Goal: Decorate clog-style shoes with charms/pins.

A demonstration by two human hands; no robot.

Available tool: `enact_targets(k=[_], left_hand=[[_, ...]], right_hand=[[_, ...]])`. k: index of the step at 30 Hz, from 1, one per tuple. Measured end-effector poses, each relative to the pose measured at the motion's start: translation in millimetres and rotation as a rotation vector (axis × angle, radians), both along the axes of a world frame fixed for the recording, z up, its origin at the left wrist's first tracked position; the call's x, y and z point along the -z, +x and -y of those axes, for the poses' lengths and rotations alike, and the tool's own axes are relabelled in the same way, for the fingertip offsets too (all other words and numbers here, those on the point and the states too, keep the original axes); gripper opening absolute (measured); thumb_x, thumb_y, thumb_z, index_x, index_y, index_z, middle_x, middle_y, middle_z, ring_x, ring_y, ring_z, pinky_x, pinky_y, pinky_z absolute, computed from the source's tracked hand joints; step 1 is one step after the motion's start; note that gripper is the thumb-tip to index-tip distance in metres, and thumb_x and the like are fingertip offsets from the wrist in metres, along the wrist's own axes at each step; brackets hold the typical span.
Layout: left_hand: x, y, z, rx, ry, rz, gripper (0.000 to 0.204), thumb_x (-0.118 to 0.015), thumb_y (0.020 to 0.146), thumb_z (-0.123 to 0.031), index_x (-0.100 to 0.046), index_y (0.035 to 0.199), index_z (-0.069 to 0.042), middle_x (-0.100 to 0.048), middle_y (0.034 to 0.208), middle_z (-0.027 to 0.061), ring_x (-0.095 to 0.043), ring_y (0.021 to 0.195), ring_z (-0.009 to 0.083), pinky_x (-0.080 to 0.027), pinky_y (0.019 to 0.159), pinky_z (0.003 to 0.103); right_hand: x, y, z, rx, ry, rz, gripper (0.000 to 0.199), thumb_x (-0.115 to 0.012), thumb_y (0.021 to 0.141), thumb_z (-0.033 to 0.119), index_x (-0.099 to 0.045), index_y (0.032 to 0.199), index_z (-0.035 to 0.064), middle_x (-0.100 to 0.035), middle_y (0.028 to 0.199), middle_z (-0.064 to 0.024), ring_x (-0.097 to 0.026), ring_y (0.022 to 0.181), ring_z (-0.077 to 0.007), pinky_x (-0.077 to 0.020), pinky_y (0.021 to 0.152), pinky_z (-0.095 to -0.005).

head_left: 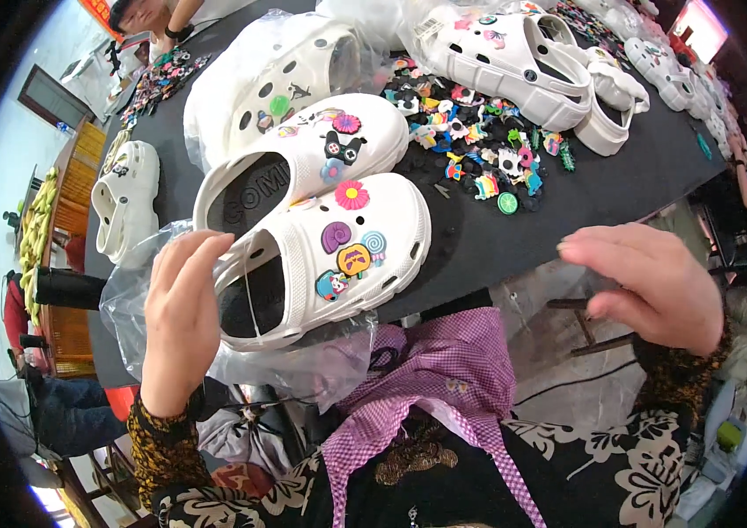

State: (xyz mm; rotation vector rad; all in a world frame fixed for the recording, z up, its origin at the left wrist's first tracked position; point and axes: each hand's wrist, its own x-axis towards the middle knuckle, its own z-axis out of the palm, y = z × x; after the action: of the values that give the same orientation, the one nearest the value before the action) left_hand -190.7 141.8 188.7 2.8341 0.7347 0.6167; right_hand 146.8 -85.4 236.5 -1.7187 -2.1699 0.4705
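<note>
My left hand (182,312) is at the heel end of the near white clog (391,231), its fingers bent over the heel rim and the thumb hidden. This clog carries several charms, among them a pink flower (351,195), a purple spiral (336,236) and an orange round one (353,259). A second white clog (382,132) lies against its far side, with a black game-controller charm (342,148). Beneath the pair spreads a clear plastic bag (140,299). To the right, my right hand (655,286) is raised, fingers and thumb apart, holding nothing.
Loose colourful charms (470,132) lie heaped on the dark table (497,242). Behind are bagged white clogs (246,114) and a thick-soled pair (505,75). A small white clog (125,202) stands at the left. Other people are at the table's far left and right.
</note>
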Motion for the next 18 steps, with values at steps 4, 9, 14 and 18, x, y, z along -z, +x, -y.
enact_targets(k=[4,9,14,18], left_hand=[[4.9,-1.8,14.6,-0.049,-0.152,0.263,0.035,-0.043,0.082,0.014,-0.058,0.112,0.004,-0.064,0.101,0.0153,-0.062,0.093,0.0247,-0.048,0.083,0.033],[11.2,13.5,34.0,-0.133,-0.678,0.461,0.033,-0.053,0.084,0.003,-0.053,0.117,0.005,-0.065,0.096,0.0109,-0.061,0.086,0.0153,-0.049,0.080,0.029],[26.4,18.3,35.4,-0.096,-0.202,0.151,0.033,-0.076,0.072,-0.014,-0.057,0.094,0.000,-0.056,0.080,0.0133,-0.055,0.075,0.0316,-0.045,0.069,0.039],[22.2,32.0,34.2,0.011,-0.167,0.127,0.018,-0.069,0.078,-0.010,-0.054,0.076,0.000,-0.052,0.075,0.0135,-0.051,0.073,0.0338,-0.041,0.065,0.042]], right_hand=[[-43.8,-12.2,5.9,0.057,0.000,0.314,0.050,-0.074,0.072,0.017,-0.059,0.117,0.0006,-0.063,0.109,-0.0168,-0.062,0.099,-0.0350,-0.0500,0.085,-0.0400],[-90.2,-12.7,-10.9,0.039,-0.034,0.458,0.049,-0.062,0.085,0.030,-0.054,0.121,-0.0018,-0.060,0.117,-0.0216,-0.057,0.109,-0.0398,-0.0446,0.094,-0.0439],[-22.8,-47.6,-63.7,-0.257,0.242,0.123,0.041,-0.070,0.078,0.017,-0.062,0.115,0.0011,-0.063,0.116,-0.0132,-0.060,0.108,-0.0284,-0.0468,0.089,-0.0396],[55.5,-92.7,-86.2,-0.140,0.649,0.001,0.037,-0.058,0.077,0.011,-0.059,0.111,-0.0024,-0.063,0.104,-0.0153,-0.061,0.096,-0.0283,-0.0471,0.087,-0.0382]])
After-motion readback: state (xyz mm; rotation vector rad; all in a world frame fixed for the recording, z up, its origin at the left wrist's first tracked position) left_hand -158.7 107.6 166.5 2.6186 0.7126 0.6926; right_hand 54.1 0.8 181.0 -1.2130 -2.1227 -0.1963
